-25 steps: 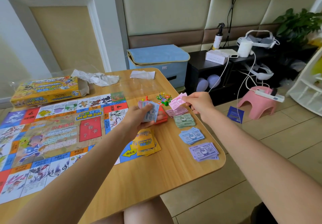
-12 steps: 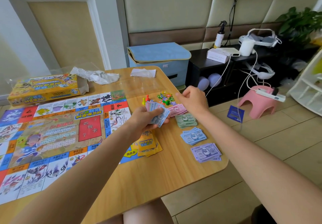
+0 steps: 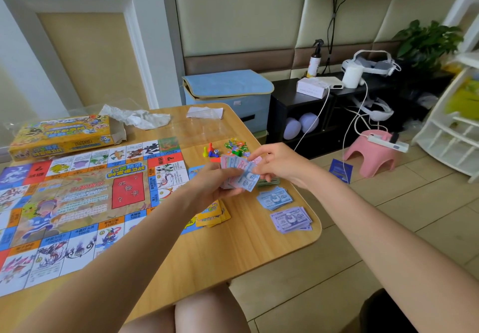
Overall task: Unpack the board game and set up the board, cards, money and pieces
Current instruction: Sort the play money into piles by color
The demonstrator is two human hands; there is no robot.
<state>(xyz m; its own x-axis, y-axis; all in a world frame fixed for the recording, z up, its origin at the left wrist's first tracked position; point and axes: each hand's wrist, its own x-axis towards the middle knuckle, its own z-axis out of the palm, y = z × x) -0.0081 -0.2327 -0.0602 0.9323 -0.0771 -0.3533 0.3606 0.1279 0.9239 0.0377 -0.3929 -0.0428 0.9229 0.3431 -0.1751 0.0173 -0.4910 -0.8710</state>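
The left hand (image 3: 210, 187) holds a fanned sheaf of play money (image 3: 239, 173) over the right part of the wooden worktop (image 3: 212, 252), its fingers clamped on the lower edge of the notes, which are mostly light blue with some pink ones behind. The right hand (image 3: 278, 162) reaches in from the right and meets the same fan at its upper right corner, fingers pinched together on the edge of a note. Right of the hands, three sorted piles of notes lie apart on the worktop: a green pile (image 3: 269, 182) partly hidden under the right hand, a blue pile (image 3: 274, 197) nearer, and a purple pile (image 3: 291, 220) nearest the worktop's right edge. A stack of yellow cards (image 3: 213, 214) lies just below the left hand, overlapping the corner of the game board (image 3: 77, 197), which is unfolded flat and covers the left half of the worktop. Beyond the hands stand small coloured pawns (image 3: 208, 149) with a die beside them, and a heap of little coloured pieces (image 3: 237, 146) just to their right. The yellow game box (image 3: 62, 137) rests at the far left, touching the board's far edge, with crumpled plastic wrap (image 3: 134, 117) next to it and a flat clear bag (image 3: 204, 112) further right.
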